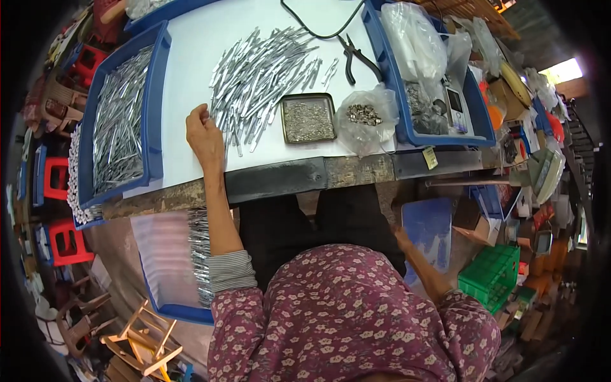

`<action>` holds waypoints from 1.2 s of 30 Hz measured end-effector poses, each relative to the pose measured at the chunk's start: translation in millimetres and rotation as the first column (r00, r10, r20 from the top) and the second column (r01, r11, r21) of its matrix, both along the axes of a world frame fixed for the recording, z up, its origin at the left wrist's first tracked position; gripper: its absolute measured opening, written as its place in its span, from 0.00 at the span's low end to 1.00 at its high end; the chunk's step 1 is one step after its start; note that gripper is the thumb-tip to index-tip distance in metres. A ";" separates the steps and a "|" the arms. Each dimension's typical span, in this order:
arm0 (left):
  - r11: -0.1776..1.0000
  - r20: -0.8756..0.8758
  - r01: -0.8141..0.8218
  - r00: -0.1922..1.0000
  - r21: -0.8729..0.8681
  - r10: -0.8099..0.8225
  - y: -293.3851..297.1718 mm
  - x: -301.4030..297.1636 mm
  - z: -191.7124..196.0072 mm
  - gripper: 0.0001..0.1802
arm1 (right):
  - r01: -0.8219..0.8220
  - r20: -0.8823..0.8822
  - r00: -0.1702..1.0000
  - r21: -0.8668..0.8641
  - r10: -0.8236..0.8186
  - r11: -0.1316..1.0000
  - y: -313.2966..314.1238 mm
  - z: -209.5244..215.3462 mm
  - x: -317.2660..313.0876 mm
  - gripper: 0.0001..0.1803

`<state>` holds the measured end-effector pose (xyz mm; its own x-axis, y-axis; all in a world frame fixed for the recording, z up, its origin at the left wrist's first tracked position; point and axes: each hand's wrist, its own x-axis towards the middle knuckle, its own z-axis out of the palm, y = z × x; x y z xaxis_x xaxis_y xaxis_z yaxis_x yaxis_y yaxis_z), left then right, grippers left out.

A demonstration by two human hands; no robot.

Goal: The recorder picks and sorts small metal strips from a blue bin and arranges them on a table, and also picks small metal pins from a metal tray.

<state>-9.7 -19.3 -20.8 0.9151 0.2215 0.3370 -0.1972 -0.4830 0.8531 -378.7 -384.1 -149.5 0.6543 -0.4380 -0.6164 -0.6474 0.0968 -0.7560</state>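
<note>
On the white tabletop, my left hand [205, 139] rests at the left edge of a heap of thin silvery metal strips [261, 76]. Its fingers are curled together, and whatever may be in them is hidden. My right hand [402, 240] hangs low beside my right thigh, below the table edge; its fingers are hidden. A square tin [308, 119] of small metal pieces stands right of the heap. Beside it lies an open clear plastic bag [375, 130] with small shiny metal parts [363, 114]. Black-handled pliers [354, 62] lie behind these, with a few strips [330, 72] apart from the heap.
A blue bin [154, 137] of metal strips borders the left side. Another blue bin [439, 139] at right holds plastic bags and a small device [456, 109]. A black cable [323, 36] crosses the far side. Below are a strip-filled tray [181, 312] and green crate [489, 277].
</note>
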 end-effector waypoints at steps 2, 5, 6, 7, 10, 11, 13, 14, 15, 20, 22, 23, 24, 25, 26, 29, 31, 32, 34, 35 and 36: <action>1.000 -0.021 -0.011 1.000 0.010 0.012 -2.9 -2.9 4.6 0.15 | -0.018 0.016 1.000 -0.002 0.019 1.000 1.9 -16.5 -22.1 0.09; 1.000 -0.029 -0.003 1.000 0.002 0.003 -4.5 -4.0 5.1 0.15 | -0.064 0.037 0.997 -0.012 0.064 0.998 10.3 -32.9 -36.5 0.11; 1.000 -0.030 -0.004 1.000 0.001 0.004 -4.6 -4.4 5.7 0.15 | -0.082 0.043 0.996 -0.017 0.082 0.997 13.4 -37.2 -37.6 0.11; 1.000 -0.033 0.005 0.999 0.002 -0.005 -4.7 -4.9 6.9 0.15 | -0.101 0.048 0.994 -0.022 0.101 0.995 16.8 -41.6 -38.5 0.11; 1.000 -0.032 0.005 0.999 -0.007 -0.005 -0.3 -7.3 11.6 0.16 | -0.164 0.070 0.983 -0.042 0.167 0.986 19.8 -57.9 -47.9 0.13; 1.000 -0.035 0.007 0.999 -0.015 -0.007 -1.0 -7.1 11.5 0.16 | -0.183 0.074 0.980 -0.049 0.186 0.982 18.8 -63.6 -52.3 0.13; 0.999 -0.040 0.004 0.999 -0.032 -0.005 -3.8 -7.2 13.1 0.17 | -0.222 0.080 0.971 -0.065 0.227 0.973 16.8 -75.0 -60.1 0.14; 0.999 -0.042 0.004 0.999 -0.045 -0.006 -4.3 -6.9 12.5 0.17 | -0.241 0.082 0.966 -0.073 0.247 0.968 15.8 -80.5 -63.6 0.14; 0.999 -0.028 0.013 1.000 -0.032 -0.014 -3.3 -6.6 9.4 0.17 | -0.261 0.084 0.960 -0.081 0.268 0.962 14.9 -85.7 -67.0 0.15; 1.000 -0.048 -0.016 0.999 -0.013 0.015 -9.6 -9.6 14.8 0.18 | -0.338 0.073 0.935 -0.114 0.347 0.934 23.6 -103.2 -88.2 0.17; 1.000 -0.086 -0.015 0.996 -0.006 0.015 -9.9 -10.6 16.7 0.19 | -0.373 0.059 0.922 -0.127 0.382 0.919 25.7 -105.6 -96.0 0.18; 1.000 -0.097 -0.014 0.995 0.000 0.014 -11.1 -11.2 18.6 0.19 | -0.392 0.050 0.915 -0.132 0.401 0.911 25.8 -106.3 -99.7 0.18; 1.000 -0.110 -0.013 0.994 0.006 0.014 -13.1 -11.7 19.8 0.20 | -0.410 0.040 0.907 -0.137 0.419 0.902 25.7 -106.8 -103.5 0.19; 1.000 -0.105 -0.009 0.994 0.003 0.009 -13.9 -10.9 19.4 0.21 | -0.428 0.031 0.899 -0.140 0.436 0.893 26.8 -106.4 -106.2 0.19; 1.000 -0.105 -0.006 0.994 0.012 0.007 -15.2 -11.5 20.9 0.22 | -0.446 0.022 0.891 -0.142 0.453 0.884 27.6 -105.9 -109.0 0.19; 1.000 -0.128 0.003 0.992 0.005 -0.002 -14.2 -15.6 26.7 0.23 | -0.496 -0.010 0.866 -0.148 0.500 0.856 26.1 -98.3 -121.9 0.21; 1.000 -0.135 -0.007 0.991 -0.013 0.005 -11.3 -19.1 31.1 0.24 | -0.528 -0.027 0.847 -0.154 0.531 0.835 22.1 -88.7 -132.3 0.22; 0.999 -0.152 -0.028 0.988 -0.031 0.023 -8.7 -21.4 29.9 0.25 | -0.544 -0.032 0.837 -0.158 0.546 0.824 19.4 -82.9 -137.8 0.22; 0.998 -0.174 -0.034 0.984 -0.047 0.025 -11.1 -23.8 31.1 0.25 | -0.575 -0.028 0.815 -0.174 0.579 0.800 11.9 -72.5 -142.2 0.23; 0.997 -0.184 -0.035 0.983 -0.062 0.023 -13.9 -22.5 28.4 0.24 | -0.586 -0.018 0.804 -0.193 0.594 0.787 5.4 -73.8 -140.3 0.23; 0.998 -0.155 -0.021 0.988 -0.057 0.012 -14.2 -21.5 21.2 0.24 | -0.594 -0.007 0.795 -0.212 0.607 0.776 -0.6 -75.5 -139.7 0.24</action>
